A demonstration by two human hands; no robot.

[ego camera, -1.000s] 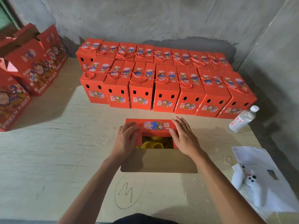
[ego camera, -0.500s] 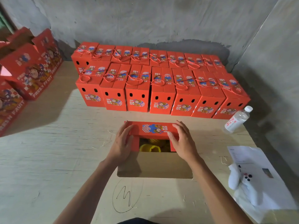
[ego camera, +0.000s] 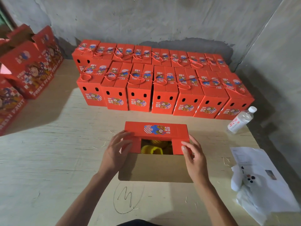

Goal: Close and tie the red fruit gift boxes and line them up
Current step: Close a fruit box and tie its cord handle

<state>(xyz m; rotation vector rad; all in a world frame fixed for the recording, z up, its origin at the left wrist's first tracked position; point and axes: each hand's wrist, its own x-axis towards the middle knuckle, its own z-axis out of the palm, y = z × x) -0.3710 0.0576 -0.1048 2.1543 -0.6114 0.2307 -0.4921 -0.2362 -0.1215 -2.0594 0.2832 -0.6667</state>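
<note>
Red gift box (ego camera: 156,130) at bench (ego camera: 48,160) centre, half open; left hand (ego camera: 116,150) and right hand (ego camera: 193,156), fingers relaxed, press side flaps; advise flattening both flaps before folding the near brown flap (ego camera: 156,168).
</note>
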